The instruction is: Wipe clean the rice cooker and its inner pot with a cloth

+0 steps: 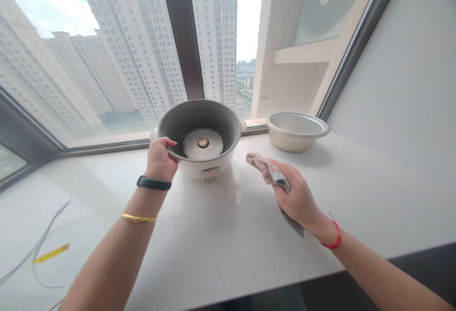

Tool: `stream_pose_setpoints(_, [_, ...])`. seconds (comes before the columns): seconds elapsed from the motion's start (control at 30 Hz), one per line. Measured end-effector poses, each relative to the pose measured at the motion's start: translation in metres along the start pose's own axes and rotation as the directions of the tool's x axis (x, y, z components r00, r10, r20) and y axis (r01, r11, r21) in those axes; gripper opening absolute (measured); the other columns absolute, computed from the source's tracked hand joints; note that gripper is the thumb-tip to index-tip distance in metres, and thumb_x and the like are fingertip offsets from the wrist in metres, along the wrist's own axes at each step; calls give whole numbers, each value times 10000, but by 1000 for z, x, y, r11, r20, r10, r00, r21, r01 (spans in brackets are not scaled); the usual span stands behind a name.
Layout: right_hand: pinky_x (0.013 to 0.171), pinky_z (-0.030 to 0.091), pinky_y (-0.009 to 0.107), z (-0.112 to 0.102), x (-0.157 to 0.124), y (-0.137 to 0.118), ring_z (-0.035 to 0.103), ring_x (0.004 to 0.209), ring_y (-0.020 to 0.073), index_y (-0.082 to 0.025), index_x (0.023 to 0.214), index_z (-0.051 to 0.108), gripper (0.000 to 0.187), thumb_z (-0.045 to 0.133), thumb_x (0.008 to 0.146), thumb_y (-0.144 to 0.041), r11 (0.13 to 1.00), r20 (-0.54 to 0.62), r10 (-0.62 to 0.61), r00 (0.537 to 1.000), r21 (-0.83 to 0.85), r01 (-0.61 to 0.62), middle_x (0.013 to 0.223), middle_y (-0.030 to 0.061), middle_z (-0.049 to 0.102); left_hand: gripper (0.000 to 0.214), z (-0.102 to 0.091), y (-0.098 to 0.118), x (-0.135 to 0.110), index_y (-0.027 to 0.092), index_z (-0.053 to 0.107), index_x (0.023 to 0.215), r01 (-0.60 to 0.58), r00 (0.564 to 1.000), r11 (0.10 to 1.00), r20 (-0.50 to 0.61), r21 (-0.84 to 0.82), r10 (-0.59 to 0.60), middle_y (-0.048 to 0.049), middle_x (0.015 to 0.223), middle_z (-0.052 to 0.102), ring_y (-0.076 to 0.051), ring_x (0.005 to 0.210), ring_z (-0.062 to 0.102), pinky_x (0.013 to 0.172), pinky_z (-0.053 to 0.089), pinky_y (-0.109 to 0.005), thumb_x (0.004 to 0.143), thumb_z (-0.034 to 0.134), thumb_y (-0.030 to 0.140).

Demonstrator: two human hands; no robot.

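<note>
My left hand (160, 159) grips the near rim of a white electric rice cooker body (210, 171), with the thumb side hooked over the edge. Inside the cooker's grey well sits a round white heating plate (203, 143) with a brass-coloured centre button. My right hand (295, 194) is shut on a crumpled grey-pink cloth (267, 168), which hangs out on both sides of the hand. That hand is in the air to the right of the cooker, not touching it. A dark band and a gold bangle circle my left arm, and a red string circles my right wrist.
A silver metal inner pot (294, 133) stands on the white speckled stone counter (221, 235) against the window, right of the cooker. A grey cable (39, 249) and a yellow strip (51, 253) lie at the left. A window frame (181, 31) runs behind.
</note>
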State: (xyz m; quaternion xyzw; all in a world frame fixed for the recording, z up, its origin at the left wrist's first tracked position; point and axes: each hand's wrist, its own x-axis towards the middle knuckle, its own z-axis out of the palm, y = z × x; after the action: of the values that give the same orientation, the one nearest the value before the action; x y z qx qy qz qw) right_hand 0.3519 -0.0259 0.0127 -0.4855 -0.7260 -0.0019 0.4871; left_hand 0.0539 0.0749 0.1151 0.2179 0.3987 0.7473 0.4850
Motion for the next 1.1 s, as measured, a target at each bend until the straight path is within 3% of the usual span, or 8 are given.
stream_pose_setpoints(0.17, [984, 459, 444, -17, 43, -28, 591, 1132, 266, -246, 1345, 548, 475, 540, 881, -149, 973, -159, -215, 964, -114, 199, 1253, 80, 655, 425, -14, 9, -41, 205, 570, 849, -161, 987, 987, -26, 8, 161, 7, 780, 645, -173, 741, 623, 627, 509, -247, 475, 556, 5])
stream_pose_setpoints(0.3, [929, 432, 410, -2, 72, -72, 551, 1098, 273, -236, 1389, 533, 532, 560, 860, -195, 893, 121, -365, 923, -235, 384, 1317, 81, 620, 490, -19, 7, -71, 202, 634, 952, -308, 946, 950, 130, 56, 299, -3, 829, 683, -203, 799, 639, 667, 523, -274, 493, 613, 32])
stream_pose_setpoints(0.4, [836, 401, 410, 24, 86, -93, 536, 1040, 300, -198, 1334, 585, 473, 533, 864, -176, 817, 400, -286, 871, -374, 439, 1210, 131, 659, 484, -24, 1, -87, 193, 653, 964, -370, 909, 926, 233, 76, 344, -2, 824, 683, -196, 777, 623, 676, 514, -284, 504, 642, 45])
stream_pose_setpoints(0.57, [770, 408, 424, 54, 84, -96, 583, 1017, 359, -104, 1125, 673, 316, 532, 849, -168, 806, 600, -14, 800, -467, 364, 995, 200, 706, 502, -32, -5, -98, 206, 662, 988, -379, 911, 923, 201, 70, 359, 9, 826, 674, -202, 823, 629, 692, 496, -282, 516, 649, 35])
stream_pose_setpoints(0.7, [735, 448, 381, 57, 70, -107, 640, 984, 325, -187, 1169, 673, 345, 536, 894, -343, 862, 674, -33, 738, -354, 362, 1024, 142, 741, 470, -33, -6, -100, 205, 665, 941, -406, 899, 913, 193, 33, 393, 18, 801, 659, -181, 802, 614, 688, 480, -263, 509, 636, 21])
stream_pose_setpoints(0.8, [739, 477, 363, 67, 65, -123, 675, 930, 290, -203, 1138, 686, 348, 460, 942, -381, 969, 713, -53, 700, -133, 209, 1029, 121, 751, 405, -32, -8, -102, 206, 652, 873, -425, 891, 904, 197, 46, 409, 29, 768, 647, -157, 746, 592, 662, 461, -245, 511, 648, 23])
stream_pose_setpoints(0.97, [799, 523, 328, 101, 73, -144, 667, 986, 235, -187, 1195, 643, 434, 296, 1027, -385, 901, 585, 15, 811, 343, -264, 1136, 92, 727, 389, -26, -11, -110, 202, 656, 912, -417, 885, 908, 251, 50, 392, 14, 821, 670, -151, 776, 616, 737, 481, -248, 558, 678, 41])
stream_pose_setpoints(1.1, [825, 514, 286, 103, 70, -147, 650, 1046, 198, -208, 1291, 574, 463, 220, 1051, -385, 904, 540, -13, 841, 366, -221, 1217, 68, 697, 380, -27, -12, -111, 212, 661, 964, -418, 883, 907, 256, 44, 394, -1, 912, 699, -172, 873, 646, 843, 492, -275, 615, 730, 77])
